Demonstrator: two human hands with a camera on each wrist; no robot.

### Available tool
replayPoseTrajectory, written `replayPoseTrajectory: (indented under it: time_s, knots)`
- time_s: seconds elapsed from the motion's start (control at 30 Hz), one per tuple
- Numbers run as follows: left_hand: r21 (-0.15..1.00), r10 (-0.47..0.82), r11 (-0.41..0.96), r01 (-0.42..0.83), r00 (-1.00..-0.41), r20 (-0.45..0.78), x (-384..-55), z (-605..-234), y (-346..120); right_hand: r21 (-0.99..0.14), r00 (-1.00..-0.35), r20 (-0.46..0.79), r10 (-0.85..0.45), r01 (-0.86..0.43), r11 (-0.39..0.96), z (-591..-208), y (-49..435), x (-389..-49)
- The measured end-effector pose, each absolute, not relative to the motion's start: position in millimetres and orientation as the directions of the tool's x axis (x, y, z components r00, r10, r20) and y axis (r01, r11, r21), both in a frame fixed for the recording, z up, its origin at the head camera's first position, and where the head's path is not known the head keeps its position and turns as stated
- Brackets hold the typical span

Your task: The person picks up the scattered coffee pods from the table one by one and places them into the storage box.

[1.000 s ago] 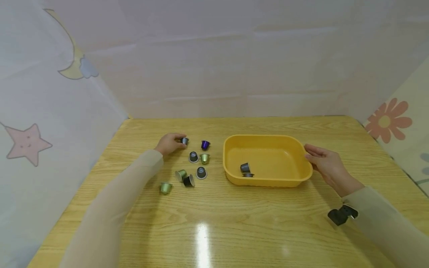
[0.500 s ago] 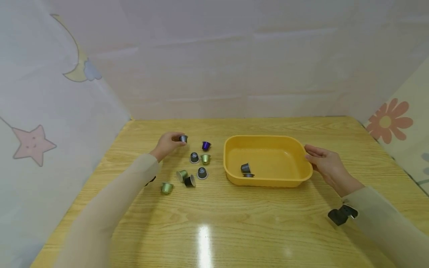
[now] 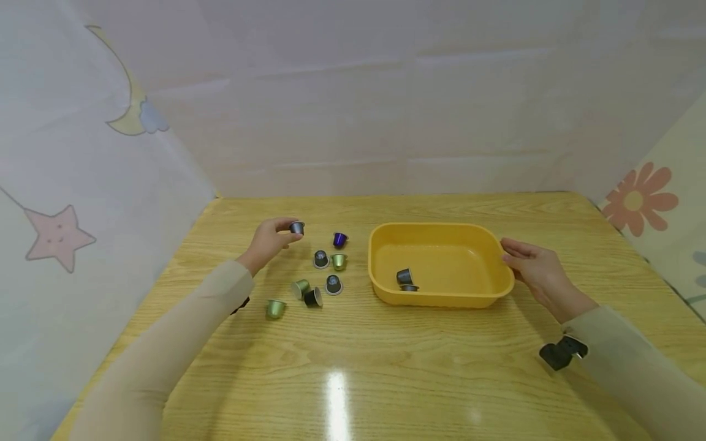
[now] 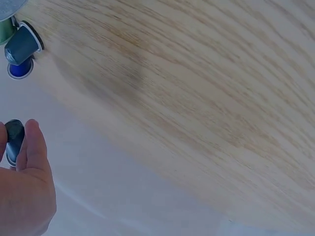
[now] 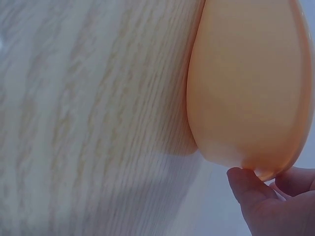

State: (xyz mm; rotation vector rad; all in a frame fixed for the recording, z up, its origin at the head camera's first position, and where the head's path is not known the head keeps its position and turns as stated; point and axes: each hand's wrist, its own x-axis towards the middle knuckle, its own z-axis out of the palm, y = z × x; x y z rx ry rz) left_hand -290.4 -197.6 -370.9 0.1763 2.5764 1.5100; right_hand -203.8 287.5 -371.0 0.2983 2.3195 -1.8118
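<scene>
My left hand [image 3: 266, 242] pinches a dark grey-blue coffee capsule [image 3: 297, 228] between thumb and fingers, at the left of the table. In the left wrist view that capsule [image 4: 15, 137] sits between the fingertips. Purple [image 3: 339, 240], dark grey [image 3: 321, 259] and green coffee capsules [image 3: 339, 262] lie to the right of this hand. At the right end of a yellow plastic tub [image 3: 441, 300], my right hand [image 3: 535, 272] grips the rim, thumb against the outer wall in the right wrist view. Inside the tub, near its front left, are two dark capsules [image 3: 404, 277].
Closer to the front lie another dark grey capsule [image 3: 333, 285], a black one [image 3: 313, 297] and two green ones, one of them [image 3: 276, 309] nearest me. The wooden table [image 3: 419, 373] ends at a pale cloth backdrop [image 3: 342, 122] behind and at both sides.
My left hand has drawn slightly left with the grey-blue capsule, away from the purple one. The right hand and the tub have stayed in place.
</scene>
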Motion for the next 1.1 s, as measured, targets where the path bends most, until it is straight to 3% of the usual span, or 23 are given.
replayPoseTrajectory:
  time_s: [0.53, 1.1]
  knots:
    - [0.883, 0.158, 0.469, -0.006, -0.983, -0.090, -274.8, -366.2, -176.1, -0.945, -0.968, -0.249, 0.041, 0.252, 0.207, -373.9, 290.5, -207.7]
    - [0.889, 0.187, 0.457, -0.022, -0.975, -0.120, -259.3, -357.8, -156.5, -0.925, -0.961, -0.275, 0.027, 0.272, 0.264, -372.0, 291.4, -205.6]
